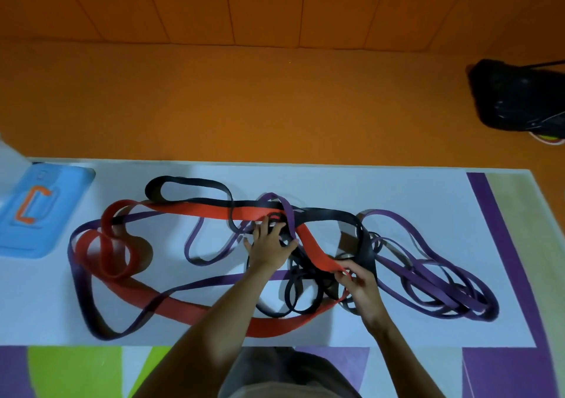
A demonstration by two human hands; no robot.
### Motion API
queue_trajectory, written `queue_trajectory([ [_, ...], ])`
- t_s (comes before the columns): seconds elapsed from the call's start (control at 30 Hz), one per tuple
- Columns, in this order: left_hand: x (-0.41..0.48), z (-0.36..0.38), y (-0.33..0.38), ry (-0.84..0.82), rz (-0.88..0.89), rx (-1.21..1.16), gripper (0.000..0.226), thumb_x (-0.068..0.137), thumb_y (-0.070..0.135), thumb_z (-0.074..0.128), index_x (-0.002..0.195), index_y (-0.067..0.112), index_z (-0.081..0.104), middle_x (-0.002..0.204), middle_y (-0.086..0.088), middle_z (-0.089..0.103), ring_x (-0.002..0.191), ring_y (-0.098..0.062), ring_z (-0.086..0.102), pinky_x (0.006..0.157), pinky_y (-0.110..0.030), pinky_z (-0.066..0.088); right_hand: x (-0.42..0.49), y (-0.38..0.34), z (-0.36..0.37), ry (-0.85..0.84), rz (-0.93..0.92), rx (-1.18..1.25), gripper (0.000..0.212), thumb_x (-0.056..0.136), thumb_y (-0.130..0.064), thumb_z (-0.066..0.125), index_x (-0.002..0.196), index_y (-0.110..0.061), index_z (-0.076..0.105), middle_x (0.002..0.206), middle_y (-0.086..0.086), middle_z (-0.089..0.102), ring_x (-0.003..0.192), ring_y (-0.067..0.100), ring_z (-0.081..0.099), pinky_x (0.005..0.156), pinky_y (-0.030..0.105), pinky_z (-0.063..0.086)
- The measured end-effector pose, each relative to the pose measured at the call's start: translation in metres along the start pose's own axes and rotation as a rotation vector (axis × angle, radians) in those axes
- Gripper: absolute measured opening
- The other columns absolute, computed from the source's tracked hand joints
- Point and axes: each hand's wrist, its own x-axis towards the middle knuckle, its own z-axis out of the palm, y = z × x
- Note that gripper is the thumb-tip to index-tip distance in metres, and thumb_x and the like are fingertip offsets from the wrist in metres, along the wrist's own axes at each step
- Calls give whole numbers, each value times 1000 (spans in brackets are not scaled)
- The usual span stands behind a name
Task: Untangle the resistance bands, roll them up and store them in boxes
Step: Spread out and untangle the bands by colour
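Head view shows the tangle of resistance bands spread left to right across the white desk [305, 180], its long axis running along the desk's length. The wide red flat rubber resistance band [189, 309] forms one long loop. Its left bend curls near the pale blue plastic box with an orange mark [33, 211], and its right bend ends at the right hand [359, 284], whose grip is narrow, thumb and fingers pinching the fold. The left hand [269, 244] lies with fingers spread on the knot in the middle, its grip wide and holding nothing, pressing where the wide black rubber band [330, 214] crosses the red one. Thin purple rubber bands [452, 293] lie heaped in coils to the right, and a broader dark purple band [76, 275] loops round the left end.

The bands look soft, limp and light, yet stretchy and probably grippy, rubber dragging on rubber, so a hard pull would likely tighten the knot. The best hold seems to be at a bend, as the right hand has it, feeding the fold back through the crossings while the other hand pins the rest.
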Motion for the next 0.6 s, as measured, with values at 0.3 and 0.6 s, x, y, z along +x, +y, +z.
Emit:
queue_trajectory([
  [0.3,-13,2,-28,101,-39,359,49,101,53,54,137,20,52,142,-2,61,138,-27,50,112,-54,40,11,11,-22,220,-12,6,21,91,-2,78,102,-18,70,116,12,62,102,28,70,83,36,59],
  [0.6,-25,-14,-54,53,-32,100,50,97,53,64,126,15,47,123,-7,68,106,-34,72,83,-41,57,31,11,-13,173,145,-247,31,92,-46,78,77,-21,67,73,-5,73,67,17,72,58,39,62],
])
